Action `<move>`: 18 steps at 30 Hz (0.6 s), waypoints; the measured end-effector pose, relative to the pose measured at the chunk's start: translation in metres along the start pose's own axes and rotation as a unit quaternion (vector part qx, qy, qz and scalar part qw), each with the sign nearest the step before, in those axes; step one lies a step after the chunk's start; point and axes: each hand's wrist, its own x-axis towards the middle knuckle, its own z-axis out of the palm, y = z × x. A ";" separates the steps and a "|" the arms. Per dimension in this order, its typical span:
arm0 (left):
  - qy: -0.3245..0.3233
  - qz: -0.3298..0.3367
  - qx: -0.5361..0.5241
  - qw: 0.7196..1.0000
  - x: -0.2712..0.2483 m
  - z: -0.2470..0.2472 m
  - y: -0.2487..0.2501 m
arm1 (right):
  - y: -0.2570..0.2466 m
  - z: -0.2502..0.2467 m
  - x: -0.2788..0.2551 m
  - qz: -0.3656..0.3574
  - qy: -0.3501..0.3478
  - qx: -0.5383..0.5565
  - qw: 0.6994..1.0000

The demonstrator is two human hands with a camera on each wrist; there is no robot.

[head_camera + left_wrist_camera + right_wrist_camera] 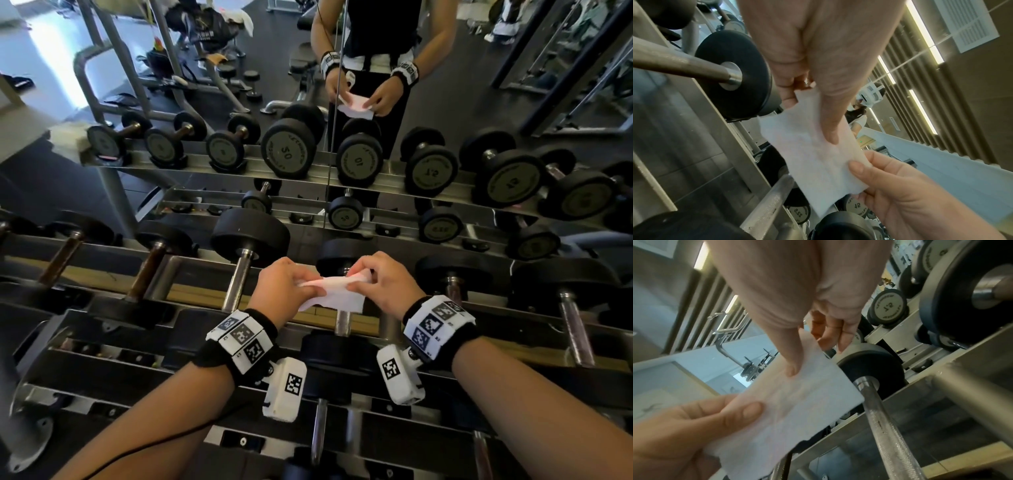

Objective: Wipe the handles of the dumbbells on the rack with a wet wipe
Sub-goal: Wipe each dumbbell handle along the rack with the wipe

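Note:
A white wet wipe is stretched between both hands above the top row of the dumbbell rack. My left hand pinches its left end, and my right hand pinches its right end. In the left wrist view the wipe hangs flat between thumb and fingers. A chrome dumbbell handle lies just left of the left hand. Another handle sits directly under the wipe, partly hidden by it. The right wrist view shows that knurled handle close below the wipe, without contact.
Several black dumbbells fill the rack; two rusty brown handles lie to the left and a chrome one to the right. A wall mirror behind the rack reflects the person and the gym floor.

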 end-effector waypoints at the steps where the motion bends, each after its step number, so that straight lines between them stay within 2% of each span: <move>1: -0.005 -0.004 0.004 1.000 0.001 -0.001 -0.002 | 0.002 0.000 0.002 0.000 0.006 0.002 1.000; 5: -0.041 0.033 0.012 0.999 0.003 -0.001 -0.007 | 0.006 0.002 0.009 -0.011 -0.011 0.058 0.998; 7: -0.077 0.053 -0.030 0.995 0.004 -0.001 -0.007 | 0.008 0.003 0.012 -0.010 -0.019 0.082 0.996; 9: -0.109 0.041 -0.080 0.990 0.003 0.000 -0.006 | 0.008 0.004 0.014 -0.006 -0.006 0.092 0.996; 12: -0.116 0.029 -0.097 0.988 0.002 0.003 -0.008 | 0.010 0.005 0.017 -0.007 0.032 0.155 0.987; 14: -0.118 0.014 -0.166 0.979 -0.001 0.005 -0.009 | 0.010 0.009 0.018 0.017 0.057 0.208 0.976; 16: -0.111 -0.001 -0.265 0.958 -0.004 0.008 -0.010 | 0.009 0.018 0.020 0.046 0.073 0.256 0.963; 18: -0.080 -0.023 -0.329 0.940 -0.005 0.011 -0.011 | 0.004 0.029 0.018 0.037 0.097 0.251 0.963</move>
